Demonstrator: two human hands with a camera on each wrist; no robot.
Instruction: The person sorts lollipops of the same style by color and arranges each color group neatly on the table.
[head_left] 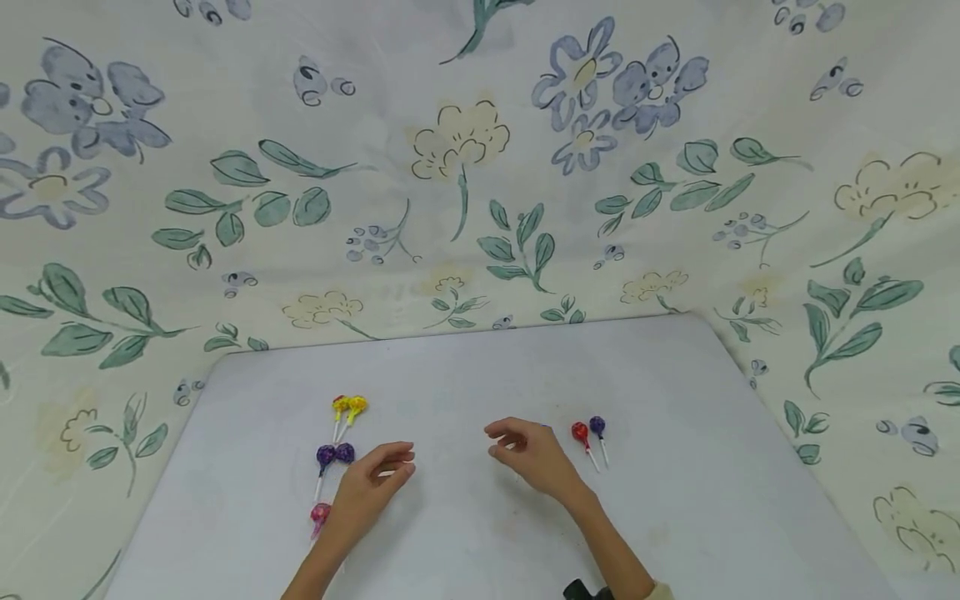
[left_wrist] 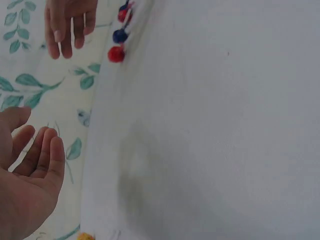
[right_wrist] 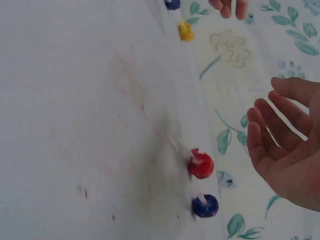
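Note:
My left hand [head_left: 372, 487] hovers above the white table with loosely bent fingers and holds nothing. Closest to it are two purple lollipops [head_left: 345, 452], side by side. Behind them lie two yellow lollipops [head_left: 357, 405], and a pink lollipop [head_left: 320, 512] is partly covered by my left forearm. Also holding nothing, my right hand [head_left: 534, 454] is raised over the table, its fingers relaxed and slightly curved. To its right lie a red lollipop [head_left: 580, 432] and a dark blue lollipop [head_left: 597, 426]. The left wrist view shows another red lollipop [left_wrist: 116, 54] in that group.
The white tabletop [head_left: 465, 533] has a raised-looking back edge against a flower-patterned cloth [head_left: 420, 275], which also rises at both sides. A dark object [head_left: 577, 590] shows at the bottom beside my right forearm. Small specks mark the table surface.

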